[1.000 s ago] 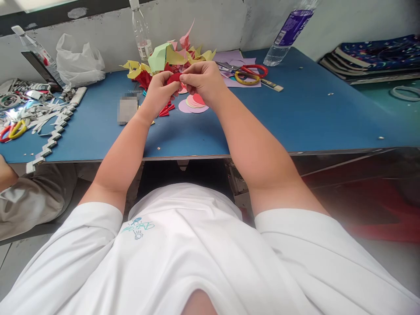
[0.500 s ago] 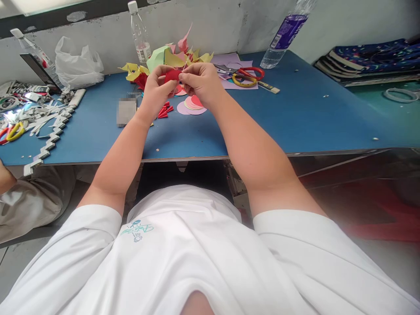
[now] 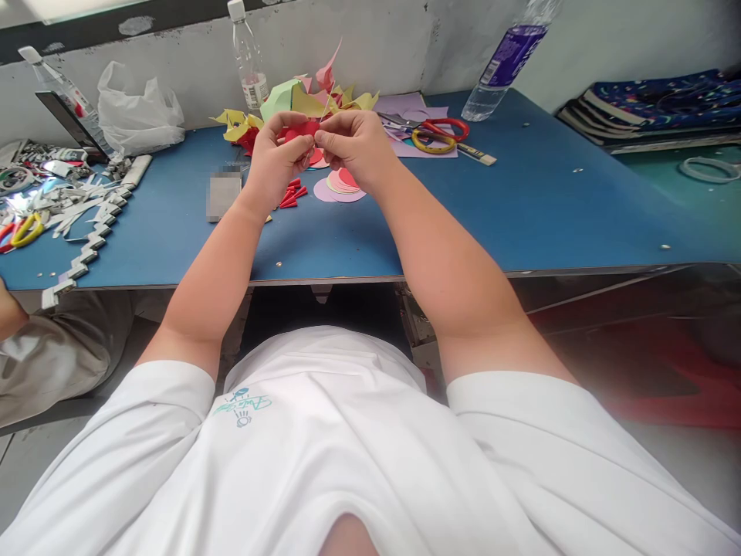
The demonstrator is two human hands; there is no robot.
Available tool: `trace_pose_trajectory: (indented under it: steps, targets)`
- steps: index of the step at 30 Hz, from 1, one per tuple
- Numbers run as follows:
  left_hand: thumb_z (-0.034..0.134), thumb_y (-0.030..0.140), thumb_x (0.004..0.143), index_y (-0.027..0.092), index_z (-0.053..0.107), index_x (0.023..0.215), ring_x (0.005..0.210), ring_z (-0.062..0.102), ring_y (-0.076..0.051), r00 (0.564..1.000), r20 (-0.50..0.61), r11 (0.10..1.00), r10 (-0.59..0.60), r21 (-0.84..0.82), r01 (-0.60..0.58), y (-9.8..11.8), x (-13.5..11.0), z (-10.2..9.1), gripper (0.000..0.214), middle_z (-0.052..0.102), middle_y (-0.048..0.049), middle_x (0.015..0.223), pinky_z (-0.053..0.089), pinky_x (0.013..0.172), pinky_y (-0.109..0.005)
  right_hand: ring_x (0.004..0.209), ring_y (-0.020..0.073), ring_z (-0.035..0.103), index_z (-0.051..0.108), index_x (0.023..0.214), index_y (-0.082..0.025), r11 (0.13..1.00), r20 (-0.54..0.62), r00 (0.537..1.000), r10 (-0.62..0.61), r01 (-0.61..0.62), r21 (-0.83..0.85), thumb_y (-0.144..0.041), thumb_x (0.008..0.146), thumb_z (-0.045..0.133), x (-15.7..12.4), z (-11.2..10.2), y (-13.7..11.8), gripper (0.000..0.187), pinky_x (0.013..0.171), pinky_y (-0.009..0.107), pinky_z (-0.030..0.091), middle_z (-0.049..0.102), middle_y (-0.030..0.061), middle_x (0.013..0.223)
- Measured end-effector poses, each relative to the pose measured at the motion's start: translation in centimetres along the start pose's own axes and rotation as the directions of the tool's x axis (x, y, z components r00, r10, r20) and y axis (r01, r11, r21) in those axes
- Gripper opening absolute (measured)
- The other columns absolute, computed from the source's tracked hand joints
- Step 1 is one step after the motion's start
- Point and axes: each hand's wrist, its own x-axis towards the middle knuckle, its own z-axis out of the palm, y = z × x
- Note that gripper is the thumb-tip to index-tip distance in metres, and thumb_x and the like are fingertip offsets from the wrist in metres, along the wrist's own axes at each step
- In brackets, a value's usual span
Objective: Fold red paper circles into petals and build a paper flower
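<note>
Against a grey wall [image 3: 370,42], a blue tabletop [image 3: 538,208], head view: we note a red paper piece [image 3: 299,130] between our two hands, its visible length running roughly left to right. Our left hand [image 3: 279,154] is clamped on its left part; our right hand [image 3: 354,147] pinches its right edge, where a thin pale strand [image 3: 329,100] rises obliquely. Nearer us lie small red rolls [image 3: 292,194] and paper discs [image 3: 328,192]; crumpled coloured paper [image 3: 282,97] crowds behind, scissors [image 3: 461,128] rest to the right. Our fingers partly hide the piece.
</note>
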Motion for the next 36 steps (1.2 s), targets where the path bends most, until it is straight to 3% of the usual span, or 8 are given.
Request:
trace_pose_trajectory:
  steps: [4,9,14,19,22,25,32,36]
  targets:
    - [0.105,0.036,0.07,0.034,0.058,0.113,0.091,0.061,-0.012,0.994,0.017,0.993,-0.103,-0.058,0.104,0.4,-0.2,-0.2,0.063,0.068,0.009,0.083,0.06,0.102,-0.042,0.077,0.0269,0.061,0.081,0.082,-0.037,1.0,-0.007,1.0,-0.025,0.025,-0.002,-0.069,0.069,0.111,0.1,-0.1,0.0,0.046,0.075,0.048,0.052,0.073,0.0023,0.08]
    - [0.09,0.013,0.09,0.026,0.065,0.124,0.088,0.069,-0.01,0.987,-0.004,0.967,-0.161,-0.201,0.156,0.8,-1.0,-0.2,0.044,0.075,0.0053,0.09,0.059,0.092,-0.032,0.073,0.0254,0.057,0.08,0.086,-0.036,0.998,0.014,0.999,-0.049,0.049,-0.026,-0.072,0.074,0.111,0.9,-0.5,1.3,0.048,0.071,0.046,0.053,0.069,0.0006,0.075]
    - [0.088,0.015,0.102,0.028,0.073,0.116,0.082,0.074,-0.016,0.981,-0.04,0.947,-0.19,-0.272,0.172,0.4,-1.0,0.0,0.024,0.078,0.0019,0.088,0.055,0.079,-0.032,0.07,0.023,0.053,0.075,0.087,-0.034,0.998,0.017,0.998,-0.065,0.065,-0.012,-0.055,0.089,0.108,1.5,-0.4,2.6,0.039,0.068,0.041,0.052,0.067,-0.002,0.072]
    - [0.096,0.019,0.083,0.032,0.071,0.115,0.089,0.072,-0.018,0.987,0.011,0.965,-0.162,-0.206,0.161,-1.0,0.1,-0.2,0.043,0.079,0.0044,0.087,0.056,0.098,-0.043,0.065,0.0199,0.05,0.073,0.086,-0.031,0.998,-0.009,0.998,-0.058,0.058,0.021,-0.032,0.093,0.094,1.6,-0.4,2.7,0.023,0.065,0.038,0.048,0.065,-0.0035,0.072]
    - [0.102,0.028,0.054,0.039,0.063,0.109,0.097,0.067,-0.023,0.977,-0.03,0.964,-0.213,-0.167,0.206,-2.6,1.8,-0.7,0.068,0.068,0.0086,0.073,0.049,0.106,-0.053,0.07,0.0223,0.056,0.077,0.085,-0.033,1.0,-0.008,1.0,-0.023,0.023,0.021,-0.051,0.085,0.108,1.4,-0.5,2.2,0.036,0.068,0.041,0.051,0.068,-0.0012,0.075]
    - [0.107,0.037,0.044,0.042,0.062,0.113,0.112,0.067,-0.028,0.976,0.038,0.96,-0.214,-0.178,0.217,-3.7,3.1,-1.3,0.082,0.073,0.0087,0.079,0.045,0.107,-0.057,0.076,0.0248,0.062,0.083,0.084,-0.033,1.0,0.002,1.0,-0.016,0.016,0.018,-0.072,0.072,0.115,0.9,-0.4,1.5,0.052,0.07,0.044,0.052,0.074,0.0022,0.08]
    - [0.112,0.03,0.06,0.033,0.064,0.12,0.099,0.066,-0.019,0.976,0.101,0.96,-0.192,-0.189,0.209,-2.6,1.9,-1.7,0.077,0.076,0.0083,0.085,0.049,0.106,-0.05,0.072,0.025,0.051,0.081,0.077,-0.037,1.0,0.008,1.0,-0.015,0.015,-0.02,-0.074,0.069,0.11,0.7,0.0,1.0,0.048,0.073,0.049,0.054,0.069,0.0013,0.072]
    - [0.123,0.036,0.05,0.035,0.067,0.112,0.102,0.062,-0.021,0.978,0.083,0.964,-0.193,-0.168,0.204,-2.3,1.6,-1.5,0.084,0.076,0.0056,0.084,0.045,0.1,-0.05,0.07,0.0239,0.049,0.08,0.076,-0.035,1.0,-0.004,1.0,-0.025,0.025,-0.019,-0.066,0.071,0.105,0.8,0.0,1.4,0.04,0.071,0.046,0.051,0.067,0.0009,0.071]
